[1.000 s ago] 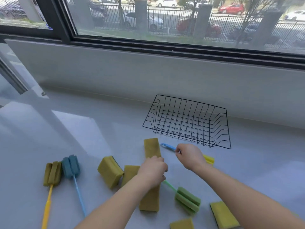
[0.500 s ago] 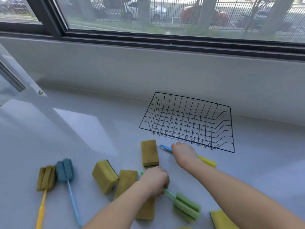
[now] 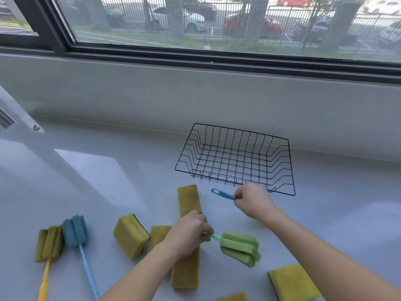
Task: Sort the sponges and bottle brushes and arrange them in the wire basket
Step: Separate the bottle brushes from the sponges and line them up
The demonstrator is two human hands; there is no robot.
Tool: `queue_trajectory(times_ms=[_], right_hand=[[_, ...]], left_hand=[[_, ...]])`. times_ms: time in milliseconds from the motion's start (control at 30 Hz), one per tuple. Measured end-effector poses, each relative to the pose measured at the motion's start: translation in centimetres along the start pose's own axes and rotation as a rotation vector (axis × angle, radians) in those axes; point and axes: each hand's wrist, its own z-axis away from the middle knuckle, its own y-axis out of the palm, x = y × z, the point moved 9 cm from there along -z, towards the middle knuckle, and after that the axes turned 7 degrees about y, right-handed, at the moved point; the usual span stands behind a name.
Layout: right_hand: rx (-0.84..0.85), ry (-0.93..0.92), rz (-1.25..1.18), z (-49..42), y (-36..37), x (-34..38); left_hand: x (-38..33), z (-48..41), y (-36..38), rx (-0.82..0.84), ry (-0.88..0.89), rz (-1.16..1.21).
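An empty black wire basket (image 3: 290, 168) sits on the grey counter below the window. My right hand (image 3: 253, 203) is closed on the blue handle (image 3: 222, 194) of a bottle brush just in front of the basket; its head is hidden behind the hand. My left hand (image 3: 187, 235) grips the green handle of a green-headed bottle brush (image 3: 239, 247), lifted slightly above a long yellow sponge (image 3: 187, 253). Two more brushes lie at the left: one yellow (image 3: 48, 244), one blue (image 3: 76, 232).
Yellow sponges lie around my arms: a thick one (image 3: 130, 235) standing on edge, a flat one (image 3: 158, 235) beside it, one with a dark edge (image 3: 290, 281) at lower right, another (image 3: 234, 297) at the bottom edge. A grey wall (image 3: 195, 96) rises behind the basket.
My left hand has closed on the green brush handle and raised its head off the counter. My right hand stays on the blue-handled brush near the basket's front rim.
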Motion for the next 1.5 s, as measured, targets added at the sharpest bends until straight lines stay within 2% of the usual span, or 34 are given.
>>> queue_trajectory(times_ms=[100, 167, 233, 433, 533, 667, 800, 1000, 1233, 1500], right_hand=[[-0.006, 0.094, -0.198, 1.6, -2.8, -1.6], [0.101, 0.152, -0.519, 3.1, -3.6, -2.2], [0.195, 0.168, -0.735, 4.8, -4.3, -1.6], [0.271, 0.095, -1.043, 7.8, -6.0, 2.3], [0.233, 0.014, -1.088, 8.5, -6.6, 5.0], [0.174, -0.109, -0.901, 9.3, -5.3, 9.5], [0.193, -0.216, -0.782, 10.4, -1.7, 15.2], [0.245, -0.381, -0.583, 13.1, 5.8, 24.2], [0.215, -0.373, -0.467, 15.3, 12.9, 29.2], [0.124, -0.319, -0.299, 14.9, 17.2, 31.1]], left_hand=[[0.3, 1.1, -2.4, -0.213, -0.012, 0.143], [1.1, 2.2, -4.1, -0.379, -0.068, 0.269], [1.9, 3.5, -5.7, -0.53, -0.14, 0.407], [3.9, 7.4, -9.0, -0.92, -0.359, 0.909], [5.2, 9.9, -10.2, -1.049, -0.461, 1.0], [7.9, 14.3, -11.5, -1.156, -0.551, 1.002], [10.9, 20.1, -11.2, -1.182, -0.7, 0.925], [15.3, 32.2, -9.6, -1.017, -1.01, 0.584], [18.9, 44.7, -7.2, -0.94, -1.313, 0.383], [22.3, 46.3, -4.6, -0.74, -1.373, 0.322]])
